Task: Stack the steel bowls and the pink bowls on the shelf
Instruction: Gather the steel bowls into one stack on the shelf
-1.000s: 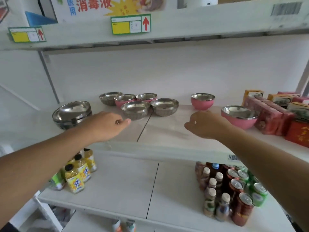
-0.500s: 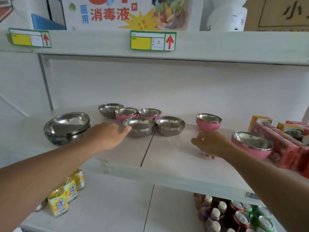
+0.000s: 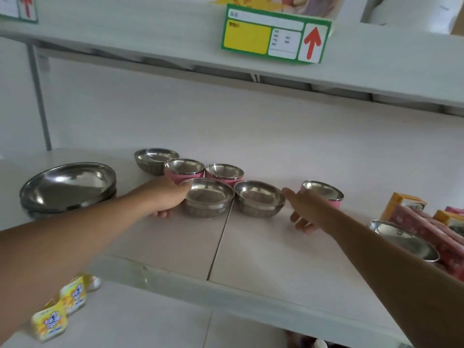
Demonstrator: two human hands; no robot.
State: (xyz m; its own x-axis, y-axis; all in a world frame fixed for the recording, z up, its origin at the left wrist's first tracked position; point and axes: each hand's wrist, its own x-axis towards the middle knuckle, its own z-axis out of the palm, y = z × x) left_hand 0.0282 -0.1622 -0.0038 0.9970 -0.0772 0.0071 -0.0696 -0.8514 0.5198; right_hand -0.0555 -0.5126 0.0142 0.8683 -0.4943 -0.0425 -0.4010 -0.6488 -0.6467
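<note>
A: Legible markings?

B: A green-bordered paper price tag (image 3: 275, 33) on the upper white shelf edge bears a red upward arrow; its small print is blurred. A second tag (image 3: 27, 8), far left, shows a red arrow. Yellow bottle labels (image 3: 51, 325): unreadable.

- A white back wall (image 3: 251, 121) is seen behind the middle board (image 3: 263, 247), which is split by a dark seam (image 3: 221, 237).
- An upper board (image 3: 150, 38) is fixed above; a green-edged price tag (image 3: 275, 33) with a yellow field and a red arrow is hung on its front edge.
- A grey upright (image 3: 39, 96) is set at the left.
- A lower board (image 3: 150, 322) is seen beneath.
- Everything is lit softly and evenly.
</note>
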